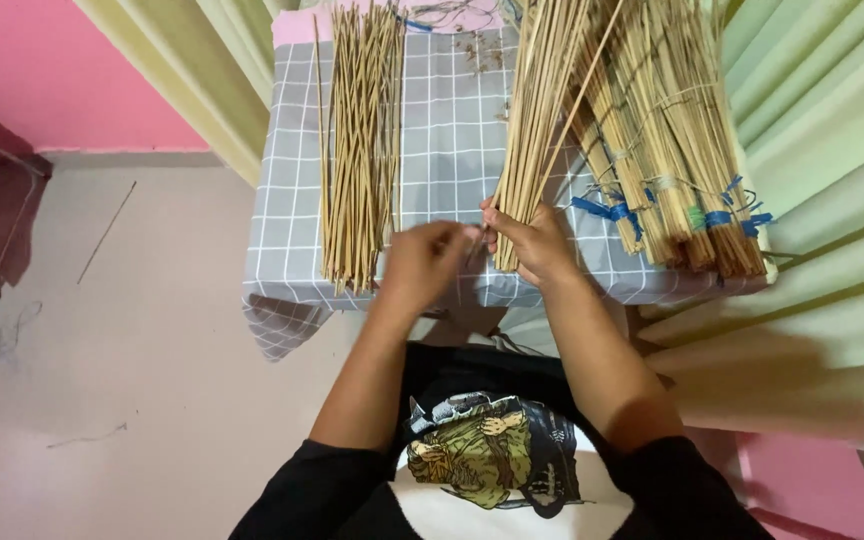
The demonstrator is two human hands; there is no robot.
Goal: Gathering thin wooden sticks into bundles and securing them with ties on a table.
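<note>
My right hand (532,245) grips the lower end of a loose bundle of thin tan sticks (537,120) that stands tilted on the table. My left hand (422,262) is just left of it, fingers pinched together near the bundle's base; it is blurred and I cannot tell if it holds a stick. A flat pile of sorted sticks (360,150) lies lengthwise on the table's left half.
The table carries a grey checked cloth (452,130). Several stick bundles tied with blue strips (682,160) lie at the right. Green curtains (822,130) hang to the right and behind. A pink wall (72,70) and pale floor (132,340) are at left.
</note>
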